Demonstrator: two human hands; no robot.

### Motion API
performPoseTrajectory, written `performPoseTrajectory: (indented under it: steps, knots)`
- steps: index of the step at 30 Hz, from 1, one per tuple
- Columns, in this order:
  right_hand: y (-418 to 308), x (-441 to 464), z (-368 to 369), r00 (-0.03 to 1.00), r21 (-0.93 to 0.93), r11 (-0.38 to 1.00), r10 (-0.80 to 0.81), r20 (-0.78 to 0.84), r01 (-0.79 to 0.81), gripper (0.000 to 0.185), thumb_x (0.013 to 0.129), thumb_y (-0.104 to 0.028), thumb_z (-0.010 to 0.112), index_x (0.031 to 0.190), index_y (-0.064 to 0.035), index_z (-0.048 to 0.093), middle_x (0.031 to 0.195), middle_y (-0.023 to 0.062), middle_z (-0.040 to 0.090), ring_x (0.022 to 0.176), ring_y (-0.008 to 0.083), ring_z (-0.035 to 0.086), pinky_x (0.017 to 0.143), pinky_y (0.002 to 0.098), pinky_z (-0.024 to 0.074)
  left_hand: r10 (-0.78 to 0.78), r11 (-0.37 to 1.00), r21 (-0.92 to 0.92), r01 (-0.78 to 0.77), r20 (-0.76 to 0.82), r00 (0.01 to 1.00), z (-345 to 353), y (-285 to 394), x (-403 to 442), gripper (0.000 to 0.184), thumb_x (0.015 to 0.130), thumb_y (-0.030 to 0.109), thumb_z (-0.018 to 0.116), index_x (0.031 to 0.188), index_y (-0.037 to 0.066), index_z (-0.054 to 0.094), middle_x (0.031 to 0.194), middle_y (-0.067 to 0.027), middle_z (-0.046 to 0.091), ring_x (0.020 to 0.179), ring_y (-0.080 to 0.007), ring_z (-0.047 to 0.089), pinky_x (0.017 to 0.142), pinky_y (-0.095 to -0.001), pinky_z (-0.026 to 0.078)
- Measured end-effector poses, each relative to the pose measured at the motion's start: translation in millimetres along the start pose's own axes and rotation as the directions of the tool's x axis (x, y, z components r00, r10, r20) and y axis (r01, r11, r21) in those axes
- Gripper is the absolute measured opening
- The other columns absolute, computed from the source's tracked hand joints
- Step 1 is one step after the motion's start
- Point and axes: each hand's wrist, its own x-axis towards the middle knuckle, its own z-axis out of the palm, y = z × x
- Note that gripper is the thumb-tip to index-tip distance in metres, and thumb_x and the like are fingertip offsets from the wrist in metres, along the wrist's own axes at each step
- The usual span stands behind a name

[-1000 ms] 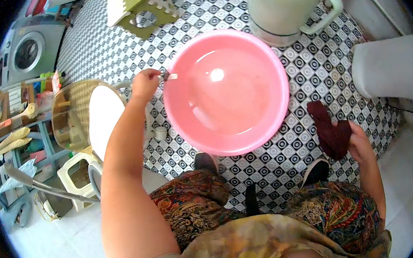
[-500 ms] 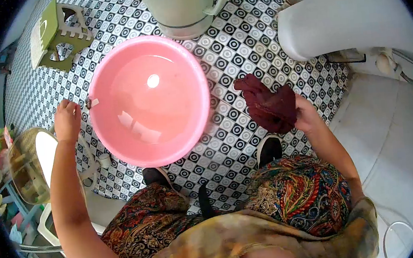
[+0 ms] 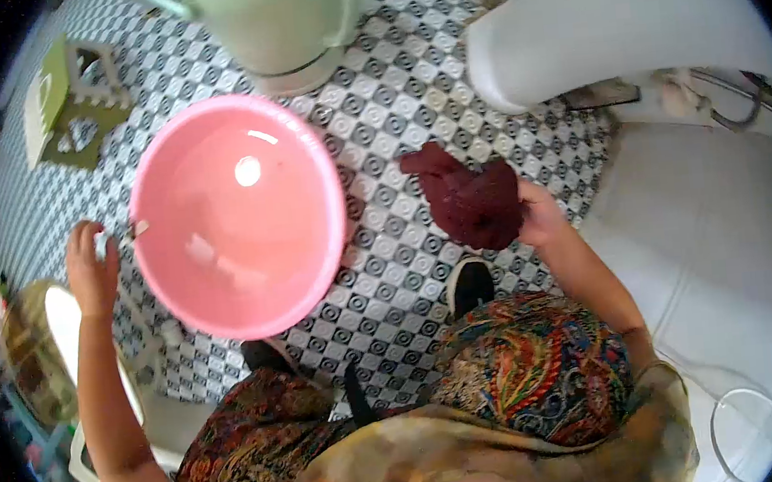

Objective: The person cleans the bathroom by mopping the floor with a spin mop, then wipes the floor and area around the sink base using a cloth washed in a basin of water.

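Observation:
A round pink basin (image 3: pixel 332 236) with water in it stands on the patterned floor. A small clip-like thing with a white tag (image 3: pixel 140 228) sits on its left rim. Just left of that rim is my left hand (image 3: pixel 93 267), apart from the basin, its fingers parted and slightly curled with nothing in them. My right hand (image 3: pixel 542 214) grips a crumpled dark maroon cloth (image 3: pixel 472 198), which hangs over the floor to the right of the basin; the fingertips are partly hidden behind the cloth.
A pale green bucket-like container (image 3: pixel 275 21) stands behind the basin. At the back left is a green and white toy-house-like box (image 3: pixel 82 130). A white ceramic fixture (image 3: pixel 597 30) juts in at the upper right. A white oval lid (image 3: pixel 65 329) lies at the left.
The view has swung right, so the basin appears further left. My left hand has let go of the basin's left rim and opened. The maroon cloth has been raised in my right hand.

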Motion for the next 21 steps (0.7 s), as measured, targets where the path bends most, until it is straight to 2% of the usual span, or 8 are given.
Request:
performPoseTrajectory:
  steps: [3, 9, 12, 14, 15, 18, 20, 21]
  knots:
    - [-13, -19, -15, 0.990, -0.078, 0.993, -0.101, -0.099, 0.093, 0.032, 0.073, -0.011, 0.047, 0.102, -0.0002, 0.051, 0.101, 0.0110, 0.056, 0.092, 0.0224, 0.054, 0.085, 0.0352, 0.0410, 0.010, 1.000, 0.018, -0.011, 0.072, 0.997, 4, -7, -3, 0.027, 0.074, 0.006, 0.052, 0.101, 0.003, 0.048, 0.102, -0.0141, 0.048, 0.096, -0.0313, 0.047, 0.081, -0.0361, 0.037]
    - [-59, -75, -99, 0.914, -0.256, 0.964, -0.170, -0.369, 0.076, 0.033, 0.070, -0.012, 0.048, 0.100, 0.0005, 0.051, 0.093, 0.0098, 0.059, 0.085, 0.0198, 0.056, 0.077, 0.0308, 0.0441, 0.031, 1.000, -0.001, -0.031, 0.101, 0.994, -3, -23, -14, 0.026, 0.076, 0.001, 0.048, 0.103, 0.001, 0.047, 0.103, -0.0151, 0.049, 0.096, -0.0326, 0.046, 0.083, -0.0375, 0.037]
    - [-86, -92, -151, 0.734, -0.321, 0.945, -0.171, -0.657, -0.068, 0.020, 0.069, -0.007, 0.046, 0.086, 0.0001, 0.055, 0.086, 0.0086, 0.058, 0.076, 0.0183, 0.055, 0.071, 0.0297, 0.0441, 0.022, 0.996, 0.086, -0.032, 0.116, 0.993, -12, -38, -20, 0.024, 0.077, 0.000, 0.046, 0.101, 0.002, 0.047, 0.102, -0.0157, 0.049, 0.095, -0.0329, 0.047, 0.082, -0.0377, 0.037]
    - [-99, -91, -107, 0.347, -0.578, 0.806, -0.509, -0.788, -0.127, 0.017, 0.072, -0.007, 0.045, 0.084, 0.0005, 0.055, 0.081, 0.0060, 0.057, 0.073, 0.0158, 0.053, 0.067, 0.0277, 0.0428, 0.010, 0.998, 0.058, -0.018, 0.126, 0.992, -11, -52, -26, 0.022, 0.078, 0.000, 0.045, 0.100, 0.001, 0.047, 0.099, -0.0152, 0.049, 0.092, -0.0326, 0.047, 0.080, -0.0369, 0.038]
    - [-105, -89, -145, 0.344, -0.583, 0.802, -0.515, -0.785, -0.129, 0.017, 0.072, -0.007, 0.045, 0.084, 0.0005, 0.055, 0.081, 0.0060, 0.057, 0.073, 0.0158, 0.053, 0.067, 0.0277, 0.0428, 0.048, 0.998, 0.031, -0.051, 0.080, 0.996, -12, -54, -28, 0.021, 0.078, 0.000, 0.045, 0.099, 0.000, 0.046, 0.098, -0.0148, 0.049, 0.091, -0.0323, 0.048, 0.079, -0.0364, 0.039]
    - [-109, -75, -220, 0.179, -0.940, 0.270, -0.934, -0.308, -0.207, 0.024, 0.072, -0.016, 0.054, 0.092, -0.0011, 0.056, 0.084, 0.0077, 0.056, 0.077, 0.0162, 0.051, 0.070, 0.0272, 0.0413, 0.051, 0.997, 0.051, -0.059, 0.143, 0.988, -15, -48, -19, 0.018, 0.078, -0.002, 0.044, 0.095, -0.001, 0.045, 0.095, -0.0145, 0.048, 0.088, -0.0320, 0.048, 0.078, -0.0358, 0.039]
    - [-113, -60, -222, 0.498, -0.811, 0.333, -0.657, -0.565, -0.481, 0.037, 0.069, -0.021, 0.059, 0.102, -0.0044, 0.053, 0.099, 0.0116, 0.053, 0.090, 0.0213, 0.050, 0.079, 0.0296, 0.0395, 0.064, 0.997, 0.023, -0.067, 0.135, 0.989, -9, -39, -19, 0.015, 0.078, -0.003, 0.043, 0.093, -0.001, 0.045, 0.094, -0.0149, 0.048, 0.087, -0.0323, 0.048, 0.079, -0.0361, 0.038]
    - [-110, -54, -187, 0.532, -0.768, 0.036, -0.700, -0.476, -0.639, 0.054, 0.067, -0.035, 0.061, 0.114, -0.0126, 0.046, 0.115, 0.0199, 0.045, 0.111, 0.0316, 0.039, 0.094, 0.0385, 0.0314, 0.058, 0.998, 0.014, -0.061, 0.135, 0.989, -5, -35, -20, 0.015, 0.078, -0.003, 0.043, 0.093, -0.001, 0.045, 0.094, -0.0149, 0.048, 0.087, -0.0323, 0.048, 0.079, -0.0361, 0.038]
